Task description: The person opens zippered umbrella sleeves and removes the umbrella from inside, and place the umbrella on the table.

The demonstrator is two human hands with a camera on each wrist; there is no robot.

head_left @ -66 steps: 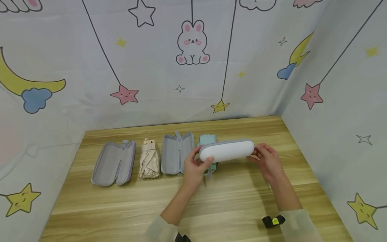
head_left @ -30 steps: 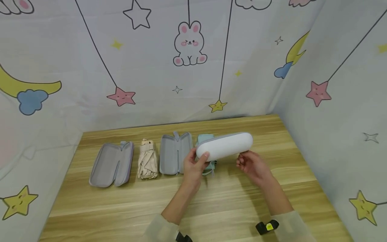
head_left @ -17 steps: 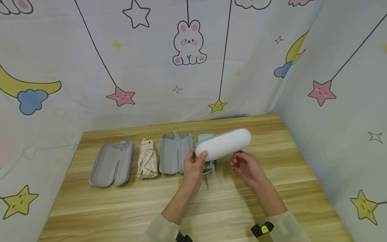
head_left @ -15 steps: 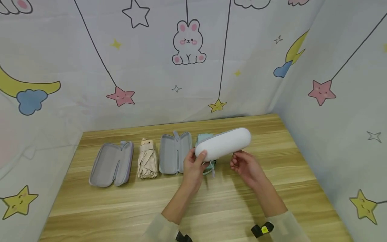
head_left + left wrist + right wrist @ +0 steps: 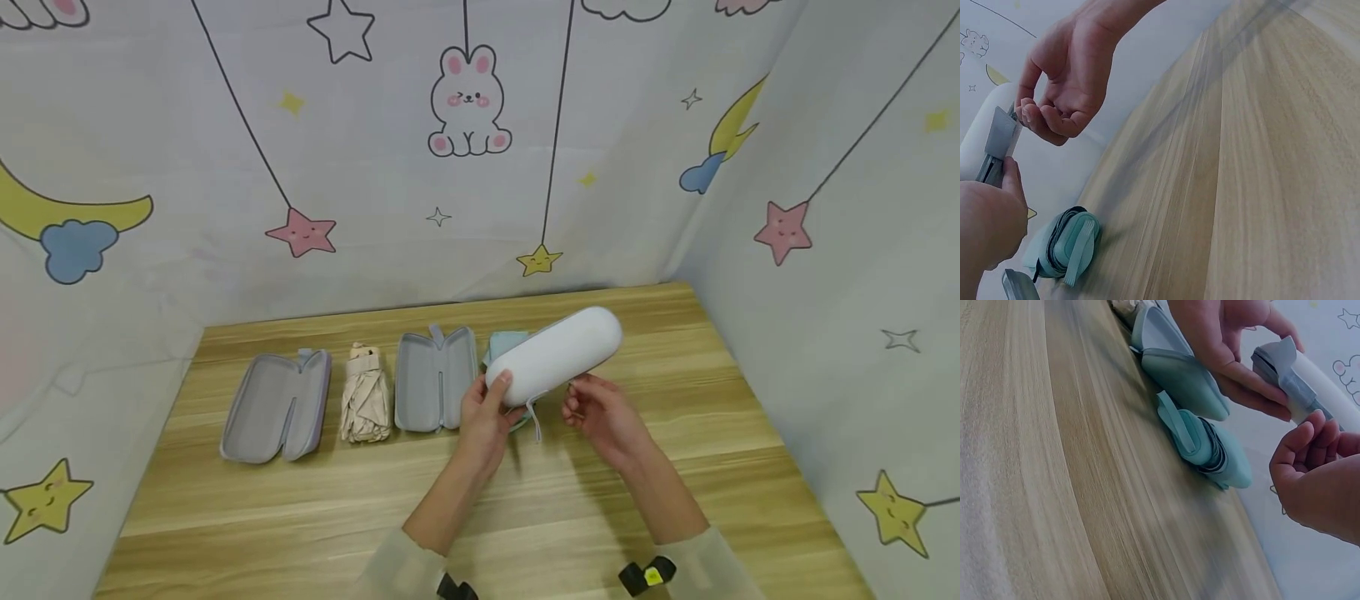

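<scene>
My left hand (image 5: 482,429) holds a long, rounded white zip case (image 5: 561,353) by its near left end, thumb on top, above the table. The case tilts up to the right, and a grey strap loop (image 5: 536,421) hangs from its near end. At the case's lower edge, my right hand (image 5: 611,421) has its fingers curled; in the left wrist view its thumb and forefinger pinch a small zipper pull (image 5: 1014,112), mostly covered. Behind the case lies a folded teal umbrella (image 5: 1210,447) with a strap, largely hidden in the head view.
On the wooden table (image 5: 315,525), an open grey-lined case (image 5: 262,408) lies at the left. A folded beige umbrella (image 5: 366,400) sits between it and another open case (image 5: 437,379). A patterned white curtain (image 5: 360,150) encloses the back and sides.
My right hand has moved left along the lower edge of the white case, from its right end towards its middle. The case's right end has swung upward; my left hand keeps its grip.
</scene>
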